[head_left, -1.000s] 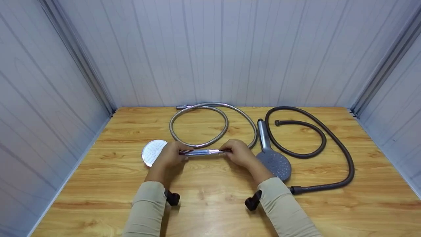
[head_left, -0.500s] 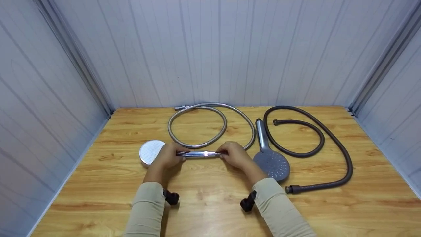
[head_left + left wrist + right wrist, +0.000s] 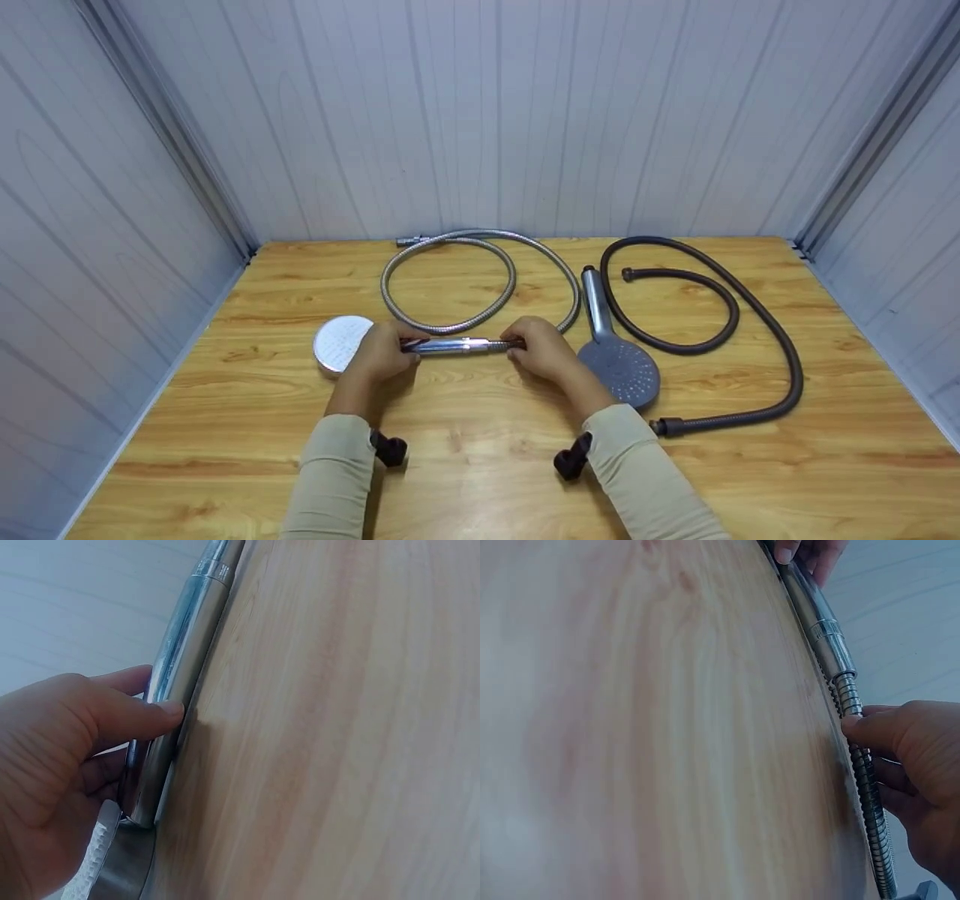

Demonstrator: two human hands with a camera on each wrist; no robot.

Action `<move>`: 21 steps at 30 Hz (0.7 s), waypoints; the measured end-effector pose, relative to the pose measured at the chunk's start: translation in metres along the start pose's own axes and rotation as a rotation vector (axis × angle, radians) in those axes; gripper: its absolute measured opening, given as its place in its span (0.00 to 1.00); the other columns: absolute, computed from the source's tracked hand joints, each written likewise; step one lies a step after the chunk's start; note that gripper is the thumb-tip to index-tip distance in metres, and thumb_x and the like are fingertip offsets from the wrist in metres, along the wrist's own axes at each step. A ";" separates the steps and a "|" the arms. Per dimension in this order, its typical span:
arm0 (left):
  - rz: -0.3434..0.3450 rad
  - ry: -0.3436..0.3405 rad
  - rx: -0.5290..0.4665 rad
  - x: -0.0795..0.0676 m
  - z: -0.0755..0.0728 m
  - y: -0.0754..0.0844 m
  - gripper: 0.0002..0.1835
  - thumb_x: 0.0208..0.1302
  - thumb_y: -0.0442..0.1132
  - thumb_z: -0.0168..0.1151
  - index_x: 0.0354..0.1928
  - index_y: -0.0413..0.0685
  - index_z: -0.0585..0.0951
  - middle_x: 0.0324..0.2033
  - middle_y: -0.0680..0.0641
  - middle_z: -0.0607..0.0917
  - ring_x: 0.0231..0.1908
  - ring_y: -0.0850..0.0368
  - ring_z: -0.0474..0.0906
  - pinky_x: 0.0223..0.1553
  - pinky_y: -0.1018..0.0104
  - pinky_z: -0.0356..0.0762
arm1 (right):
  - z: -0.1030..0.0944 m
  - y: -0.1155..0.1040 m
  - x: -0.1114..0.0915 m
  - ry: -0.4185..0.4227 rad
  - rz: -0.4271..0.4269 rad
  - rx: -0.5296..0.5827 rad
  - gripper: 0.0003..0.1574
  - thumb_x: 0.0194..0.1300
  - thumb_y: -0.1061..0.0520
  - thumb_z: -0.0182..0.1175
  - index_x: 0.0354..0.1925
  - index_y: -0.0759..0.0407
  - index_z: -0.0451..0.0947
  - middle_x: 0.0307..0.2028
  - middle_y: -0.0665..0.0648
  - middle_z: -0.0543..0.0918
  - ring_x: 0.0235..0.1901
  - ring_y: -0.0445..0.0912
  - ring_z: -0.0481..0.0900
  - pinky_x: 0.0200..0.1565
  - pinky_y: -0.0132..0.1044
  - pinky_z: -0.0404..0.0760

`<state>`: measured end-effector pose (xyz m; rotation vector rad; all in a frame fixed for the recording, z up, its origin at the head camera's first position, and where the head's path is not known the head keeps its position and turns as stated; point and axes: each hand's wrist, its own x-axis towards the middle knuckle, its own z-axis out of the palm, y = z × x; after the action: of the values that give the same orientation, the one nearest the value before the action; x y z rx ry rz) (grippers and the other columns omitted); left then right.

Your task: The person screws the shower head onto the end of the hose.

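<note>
In the head view a chrome shower head (image 3: 342, 343) with a white round face lies at the left. Its handle (image 3: 184, 637) is held by my left hand (image 3: 382, 352), thumb on the near side in the left wrist view. A silver metal shower hose (image 3: 514, 279) meets the handle's end at a chrome connector (image 3: 832, 649). Just beyond that connector, my right hand (image 3: 541, 349) pinches the ribbed hose between thumb and fingers. The hose runs on from there in a loop behind both hands, its other end fitting (image 3: 411, 241) at the back.
A grey shower head (image 3: 621, 371) lies by my right forearm, its handle pointing back. Right of it a dark grey hose (image 3: 789, 360) curls across the wooden table (image 3: 465, 487). Pale panel walls (image 3: 495, 120) enclose the back and sides.
My right hand has shifted slightly away from the handle, and more ribbed hose shows between it and the connector. My left hand keeps its hold on the handle. The view has shifted a little.
</note>
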<state>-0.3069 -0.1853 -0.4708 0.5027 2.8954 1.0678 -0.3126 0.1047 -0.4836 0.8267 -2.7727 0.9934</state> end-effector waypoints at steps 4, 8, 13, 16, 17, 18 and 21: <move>-0.019 0.025 -0.023 0.000 0.000 0.002 0.19 0.48 0.24 0.67 0.44 0.44 0.88 0.43 0.44 0.84 0.45 0.49 0.78 0.50 0.52 0.75 | -0.002 0.000 -0.003 0.012 0.007 0.011 0.13 0.58 0.66 0.67 0.44 0.66 0.83 0.42 0.61 0.82 0.45 0.56 0.78 0.52 0.49 0.75; -0.018 0.050 -0.039 -0.001 0.000 0.006 0.17 0.49 0.26 0.69 0.43 0.42 0.88 0.43 0.44 0.82 0.47 0.47 0.78 0.51 0.52 0.75 | -0.003 0.000 -0.006 0.013 0.015 0.006 0.15 0.58 0.63 0.69 0.45 0.66 0.83 0.44 0.60 0.81 0.47 0.57 0.77 0.53 0.49 0.74; -0.004 0.104 -0.046 -0.003 0.000 0.012 0.13 0.51 0.30 0.70 0.41 0.41 0.87 0.41 0.44 0.81 0.46 0.47 0.77 0.50 0.52 0.74 | -0.006 -0.003 -0.009 0.005 0.006 -0.007 0.16 0.59 0.63 0.69 0.46 0.66 0.82 0.44 0.60 0.81 0.48 0.57 0.77 0.52 0.49 0.75; 0.013 0.146 -0.054 -0.005 0.000 0.016 0.11 0.51 0.29 0.68 0.39 0.39 0.85 0.39 0.43 0.81 0.44 0.47 0.76 0.48 0.52 0.74 | -0.009 -0.005 -0.011 0.001 0.001 -0.012 0.16 0.60 0.62 0.68 0.47 0.65 0.82 0.46 0.60 0.81 0.49 0.57 0.77 0.52 0.49 0.75; 0.013 0.154 -0.058 -0.005 0.000 0.018 0.11 0.51 0.30 0.68 0.39 0.39 0.85 0.39 0.43 0.81 0.43 0.47 0.76 0.47 0.52 0.74 | -0.009 -0.006 -0.012 0.003 -0.006 -0.015 0.16 0.60 0.62 0.68 0.47 0.65 0.82 0.46 0.60 0.81 0.49 0.57 0.77 0.52 0.49 0.75; 0.014 0.162 -0.061 -0.006 0.000 0.020 0.11 0.51 0.30 0.67 0.39 0.39 0.85 0.39 0.43 0.81 0.43 0.47 0.76 0.47 0.52 0.74 | -0.010 -0.007 -0.013 0.004 -0.012 -0.020 0.16 0.60 0.62 0.68 0.47 0.65 0.82 0.46 0.60 0.81 0.49 0.57 0.77 0.52 0.49 0.75; 0.002 0.169 -0.063 -0.007 -0.001 0.024 0.10 0.53 0.31 0.67 0.39 0.39 0.84 0.39 0.45 0.81 0.43 0.47 0.77 0.46 0.53 0.75 | -0.012 -0.010 -0.015 0.014 -0.033 -0.030 0.16 0.59 0.62 0.69 0.46 0.65 0.82 0.46 0.60 0.81 0.49 0.58 0.77 0.53 0.50 0.74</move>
<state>-0.2930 -0.1704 -0.4556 0.4335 2.9926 1.2558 -0.2962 0.1127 -0.4720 0.8553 -2.7454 0.9457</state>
